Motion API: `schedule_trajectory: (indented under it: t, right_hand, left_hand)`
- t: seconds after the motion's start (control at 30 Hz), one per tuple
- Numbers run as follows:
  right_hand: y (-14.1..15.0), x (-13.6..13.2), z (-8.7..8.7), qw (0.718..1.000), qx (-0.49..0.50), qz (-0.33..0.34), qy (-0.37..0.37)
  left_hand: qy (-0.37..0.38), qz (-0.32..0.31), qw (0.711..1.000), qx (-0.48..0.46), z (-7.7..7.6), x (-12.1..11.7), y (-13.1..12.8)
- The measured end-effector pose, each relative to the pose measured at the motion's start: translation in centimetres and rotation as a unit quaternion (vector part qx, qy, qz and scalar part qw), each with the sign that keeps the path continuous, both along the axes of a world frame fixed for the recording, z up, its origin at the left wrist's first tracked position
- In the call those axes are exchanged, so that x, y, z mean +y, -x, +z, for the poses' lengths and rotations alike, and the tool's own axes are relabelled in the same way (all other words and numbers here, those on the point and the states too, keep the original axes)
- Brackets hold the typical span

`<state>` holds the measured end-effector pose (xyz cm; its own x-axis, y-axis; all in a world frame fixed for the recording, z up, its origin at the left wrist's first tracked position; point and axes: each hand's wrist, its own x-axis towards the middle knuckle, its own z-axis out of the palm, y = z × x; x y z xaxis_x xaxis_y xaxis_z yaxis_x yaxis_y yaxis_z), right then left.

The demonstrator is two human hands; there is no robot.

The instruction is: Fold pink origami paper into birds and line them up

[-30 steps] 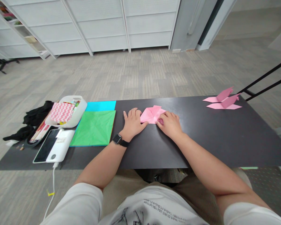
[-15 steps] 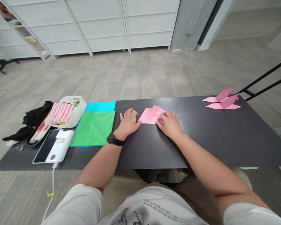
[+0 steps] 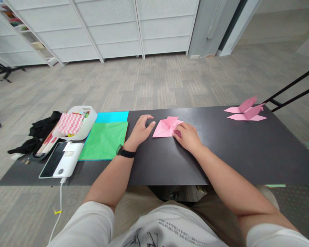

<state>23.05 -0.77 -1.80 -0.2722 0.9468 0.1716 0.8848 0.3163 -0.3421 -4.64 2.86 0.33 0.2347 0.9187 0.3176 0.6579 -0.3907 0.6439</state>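
Observation:
A partly folded sheet of pink origami paper (image 3: 164, 128) lies on the dark table in front of me, with a flap standing up along its far edge. My right hand (image 3: 186, 135) has its fingers curled closed on the paper's right side; the fingertips are partly hidden. Just left of the paper, my left hand (image 3: 142, 128) is held apart from it, thumb and fingers spread in a curve with nothing between them. A black watch (image 3: 125, 152) is on the left wrist.
Two folded pink paper birds (image 3: 249, 111) stand at the table's far right. Left of my hands lie green paper (image 3: 104, 140) over blue sheets (image 3: 113, 117), a white basket (image 3: 89, 123), a white device (image 3: 68, 159) with a cable, and black cloth (image 3: 45, 125).
My left hand has lifted off the paper's left corner and drawn back slightly left, its fingers turning sideways. My right hand stays on the right side of the paper.

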Motion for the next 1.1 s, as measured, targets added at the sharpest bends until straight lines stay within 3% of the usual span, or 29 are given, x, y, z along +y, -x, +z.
schedule_trajectory:
  t: [0.13,0.27,0.53,0.87,1.1]
  right_hand:
    - [-0.6,0.3,-0.4,0.997,0.033,0.068,-0.009]
    - [-0.6,0.2,-0.4,0.995,0.034,0.095,-0.012]
    - [-0.8,0.6,-0.6,0.997,0.034,0.074,-0.007]
    - [-0.9,0.7,-0.7,0.996,0.036,0.077,-0.001]
    - [-0.9,0.7,-0.5,0.997,0.025,0.077,0.005]
  left_hand:
    - [-0.025,0.013,1.0,-0.013,0.0,0.2,-0.2]
    - [-0.011,-0.014,0.999,0.028,0.0,0.0,-0.3]
    - [-0.018,-0.05,0.996,0.075,0.8,-0.9,-1.0]
    - [0.032,-0.123,0.986,0.106,0.2,-0.7,-0.9]
    - [0.017,-0.125,0.985,0.122,0.1,-0.9,-1.0]
